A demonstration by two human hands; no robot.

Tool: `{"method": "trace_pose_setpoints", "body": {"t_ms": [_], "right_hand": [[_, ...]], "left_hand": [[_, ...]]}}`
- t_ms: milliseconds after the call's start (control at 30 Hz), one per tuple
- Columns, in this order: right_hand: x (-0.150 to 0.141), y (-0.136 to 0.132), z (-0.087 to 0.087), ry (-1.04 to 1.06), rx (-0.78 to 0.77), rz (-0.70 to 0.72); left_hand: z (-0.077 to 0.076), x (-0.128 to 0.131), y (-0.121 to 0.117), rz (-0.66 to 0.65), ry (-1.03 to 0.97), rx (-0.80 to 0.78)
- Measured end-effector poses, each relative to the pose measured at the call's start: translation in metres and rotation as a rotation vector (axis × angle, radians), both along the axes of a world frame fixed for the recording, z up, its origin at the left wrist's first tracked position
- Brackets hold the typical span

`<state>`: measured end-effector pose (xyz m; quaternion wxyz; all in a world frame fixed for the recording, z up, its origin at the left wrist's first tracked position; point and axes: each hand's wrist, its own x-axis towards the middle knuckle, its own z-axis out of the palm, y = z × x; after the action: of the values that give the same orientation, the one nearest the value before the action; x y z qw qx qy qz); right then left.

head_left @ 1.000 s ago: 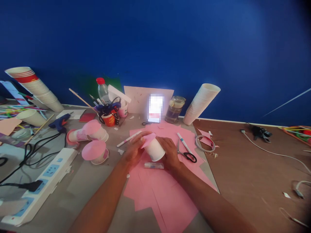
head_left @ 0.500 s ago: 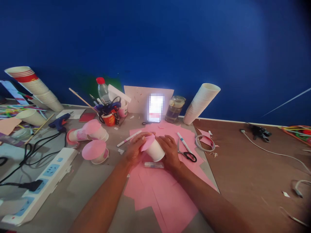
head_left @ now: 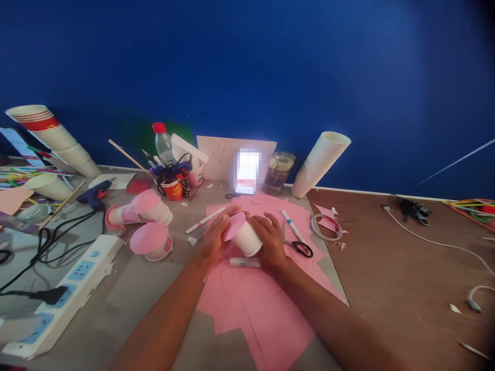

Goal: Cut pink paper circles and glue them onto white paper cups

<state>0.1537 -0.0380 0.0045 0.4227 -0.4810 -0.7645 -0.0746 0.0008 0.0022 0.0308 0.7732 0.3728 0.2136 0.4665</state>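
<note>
A white paper cup (head_left: 247, 240) is tilted between my hands, its rim facing down and toward me. Against its base lies a pink paper disc (head_left: 235, 225). My left hand (head_left: 216, 234) presses the disc from the left, fingers closed along its edge. On the cup's right side, my right hand (head_left: 271, 238) wraps its fingers round the wall. Just below the cup a clear glue stick (head_left: 245, 263) lies on the pink paper sheets (head_left: 266, 309). Scissors with black handles (head_left: 301, 249) and a white marker (head_left: 293, 226) lie to the right of my right hand.
Cups topped with pink discs (head_left: 149, 239) stand left of my hands. A power strip (head_left: 65, 299) and a glue gun (head_left: 95, 194) lie further left. At the back are a lit phone (head_left: 248, 170), a glass jar (head_left: 278, 174) and stacked cups (head_left: 320, 164). A tape roll (head_left: 327, 227) lies right.
My left fingers have shifted along the pink disc, which now lies flatter against the cup's base. The cup and my right hand have barely moved.
</note>
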Motion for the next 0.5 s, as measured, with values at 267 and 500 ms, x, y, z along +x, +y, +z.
{"method": "trace_pose_setpoints", "body": {"t_ms": [267,500], "right_hand": [[-0.0015,-0.0011,0.0017,0.013,0.029,-0.009],[0.0004,0.0022,-0.0037,0.178,0.015,-0.112]], "left_hand": [[-0.0032,0.0,0.0004,-0.021,-0.028,-0.047],[-0.0031,0.0048,-0.001,-0.085,-0.112,-0.017]]}}
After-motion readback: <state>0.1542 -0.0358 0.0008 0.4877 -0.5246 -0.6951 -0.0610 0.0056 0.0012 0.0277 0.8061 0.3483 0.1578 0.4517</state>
